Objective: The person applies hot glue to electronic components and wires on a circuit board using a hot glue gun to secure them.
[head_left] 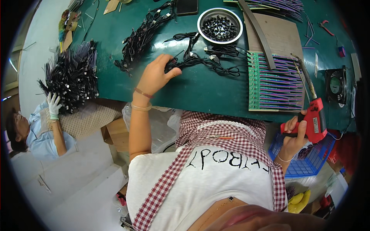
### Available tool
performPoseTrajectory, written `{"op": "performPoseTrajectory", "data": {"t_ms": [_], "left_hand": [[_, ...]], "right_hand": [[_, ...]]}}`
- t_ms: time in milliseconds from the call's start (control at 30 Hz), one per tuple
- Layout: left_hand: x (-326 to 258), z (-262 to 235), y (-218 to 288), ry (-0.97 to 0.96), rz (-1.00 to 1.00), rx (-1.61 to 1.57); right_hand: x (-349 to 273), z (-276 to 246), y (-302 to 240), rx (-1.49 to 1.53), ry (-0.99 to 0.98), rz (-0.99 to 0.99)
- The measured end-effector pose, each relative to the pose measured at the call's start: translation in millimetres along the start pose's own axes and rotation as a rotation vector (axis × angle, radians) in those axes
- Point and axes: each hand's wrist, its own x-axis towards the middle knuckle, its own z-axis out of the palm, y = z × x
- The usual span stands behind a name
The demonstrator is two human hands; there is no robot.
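My left hand (157, 73) is over the green table, its fingers and thumb curled round part of a coiled black USB cable (189, 61). In my right hand (295, 134) is a red soldering gun (317, 122), gripped by its handle. Its long metal tip points up toward a green circuit board panel (254, 82). Rows of thin purple, blue and black wires (283, 84) run rightward from that panel. More black cables (227, 50) lie between my left hand and the panel, some reaching its upper left edge.
A metal bowl (199, 27) holds small black parts. A curved grey strip (258, 32) lies across brown cardboard (289, 34). Cable bundles (135, 46) lie at left, a small fan (335, 86) at right. A co-worker's gloved hand (54, 104) touches a wire heap (73, 77).
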Motion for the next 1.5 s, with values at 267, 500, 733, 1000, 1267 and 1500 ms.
{"op": "performPoseTrajectory", "data": {"t_ms": [267,500,733,1000,1267,1500], "left_hand": [[9.0,-7.7,57.6,-0.070,-0.201,-0.478],[1.2,36.6,162.3,-0.307,-0.270,-1.062],[-1.2,52.5,181.6,-0.421,-0.110,-0.928],[10.8,59.1,180.0,-0.192,0.051,-0.841],[8.6,57.0,182.1,-0.156,0.041,-0.721],[8.2,69.7,180.4,-0.089,-0.044,-0.808]], "right_hand": [[0.7,17.0,-3.5,0.042,0.062,-0.005],[18.0,93.6,-20.0,-0.117,-0.180,0.144],[13.4,85.8,-15.1,-0.043,-0.142,0.250],[20.3,68.7,-7.0,-0.258,-0.153,0.268],[31.4,60.6,7.3,0.007,0.036,0.224],[13.7,64.4,6.3,-0.185,-0.127,0.378]]}}
